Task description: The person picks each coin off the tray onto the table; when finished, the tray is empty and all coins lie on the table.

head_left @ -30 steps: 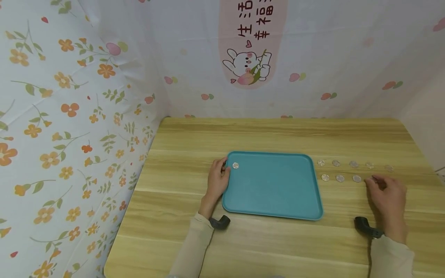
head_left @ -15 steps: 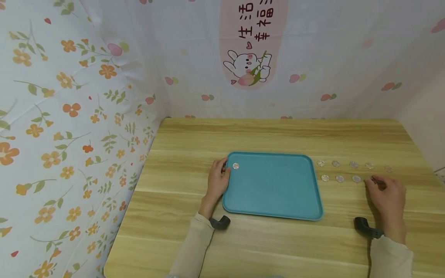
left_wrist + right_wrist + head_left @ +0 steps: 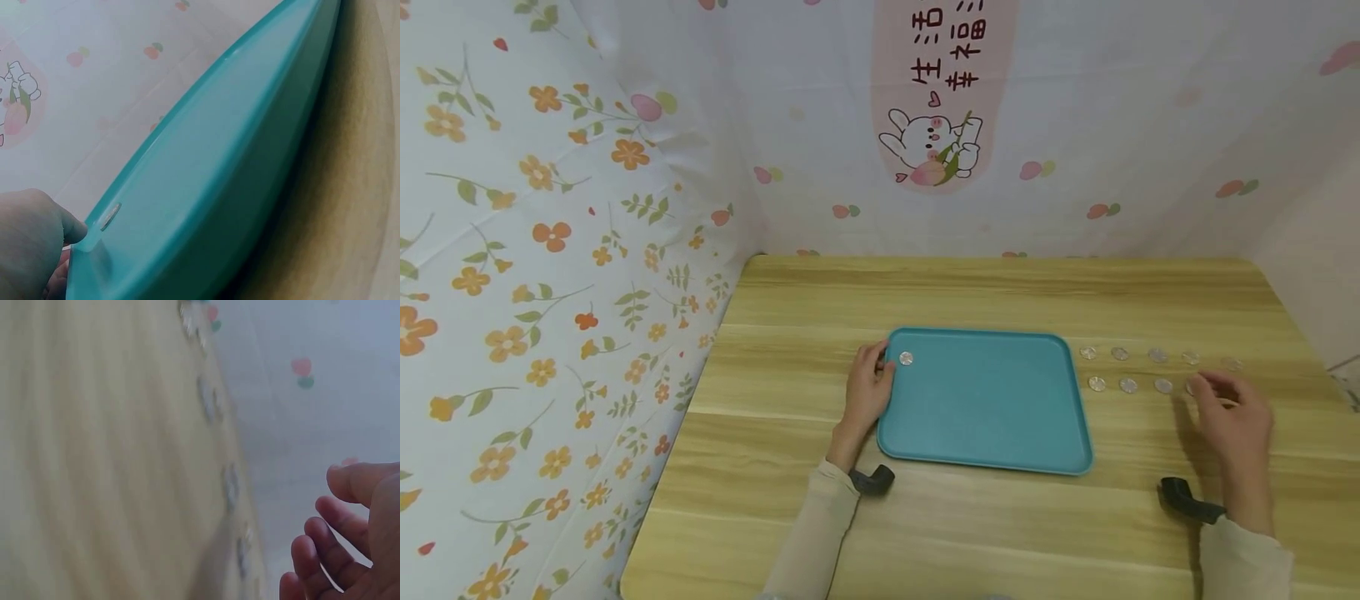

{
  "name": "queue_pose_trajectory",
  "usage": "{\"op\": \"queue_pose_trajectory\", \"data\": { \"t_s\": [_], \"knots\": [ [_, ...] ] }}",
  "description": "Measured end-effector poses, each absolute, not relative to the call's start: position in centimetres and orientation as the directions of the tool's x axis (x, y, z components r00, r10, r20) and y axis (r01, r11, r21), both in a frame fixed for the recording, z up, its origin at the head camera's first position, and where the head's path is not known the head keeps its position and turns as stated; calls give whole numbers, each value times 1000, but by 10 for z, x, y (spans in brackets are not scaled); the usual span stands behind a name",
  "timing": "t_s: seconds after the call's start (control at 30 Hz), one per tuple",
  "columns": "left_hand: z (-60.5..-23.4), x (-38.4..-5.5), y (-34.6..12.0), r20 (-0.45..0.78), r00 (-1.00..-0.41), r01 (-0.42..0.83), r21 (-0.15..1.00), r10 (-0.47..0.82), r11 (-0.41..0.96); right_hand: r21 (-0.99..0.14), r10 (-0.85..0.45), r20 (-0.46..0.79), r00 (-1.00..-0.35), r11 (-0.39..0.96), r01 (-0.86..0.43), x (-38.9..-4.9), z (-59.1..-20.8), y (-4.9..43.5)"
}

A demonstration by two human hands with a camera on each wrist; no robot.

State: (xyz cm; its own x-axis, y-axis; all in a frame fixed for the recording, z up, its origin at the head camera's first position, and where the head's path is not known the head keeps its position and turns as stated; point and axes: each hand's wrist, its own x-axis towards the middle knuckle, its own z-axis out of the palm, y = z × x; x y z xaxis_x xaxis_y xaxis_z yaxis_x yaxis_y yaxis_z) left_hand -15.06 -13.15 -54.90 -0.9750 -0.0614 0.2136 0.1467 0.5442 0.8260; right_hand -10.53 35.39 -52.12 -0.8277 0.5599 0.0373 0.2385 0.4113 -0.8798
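My left hand (image 3: 867, 392) grips the left rim of a blue-green tray (image 3: 985, 408), thumb over the rim and fingers outside it, as the left wrist view shows. A silver coin (image 3: 906, 358) lies on the tray close to that thumb. Right of the tray, more coins lie on the table in two rows. My right hand (image 3: 1236, 421) hovers over the right end of the nearer row, beside a partly covered coin (image 3: 1190, 387). In the right wrist view its fingers (image 3: 319, 550) are loosely bent, thumb apart from them, with nothing visible between.
The wooden table (image 3: 1000, 533) has a back edge against a printed curtain (image 3: 775, 125). A back-row coin (image 3: 1158, 355) sits among several others; the rightmost coin (image 3: 1232, 364) lies just beyond my right hand. Black wrist mounts (image 3: 874, 481) sit on both wrists.
My right hand has lifted slightly off the table, and a coin in the nearer row now shows beside its thumb. My left hand and the tray stay in place.
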Motion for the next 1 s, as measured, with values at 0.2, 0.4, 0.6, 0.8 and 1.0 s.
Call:
{"op": "queue_pose_trajectory", "data": {
  "t_s": [0.2, 0.4, 0.6, 0.8, 1.0],
  "knots": [
    [-551, -151, -132, 211, -975, 143, 826, -64, 545, -838, 343, 139, -929, 541, 75, -116, -508, 318],
    [-553, -152, -132, 215, -975, 148, 822, -58, 550, -823, 207, 206, -956, 565, -54, -129, -505, 276],
    [-554, -152, -132, 230, -972, 160, 816, -58, 556, -805, 54, 268, -962, 561, -193, -142, -506, 232],
    [-552, -151, -133, 215, -975, 147, 817, -58, 557, -782, -66, 247, -967, 576, -239, -156, -514, 180],
    [-550, -152, -133, 219, -974, 153, 817, -53, 556, -786, -204, 169, -964, 562, -257, -165, -520, 125]
  ]
}}
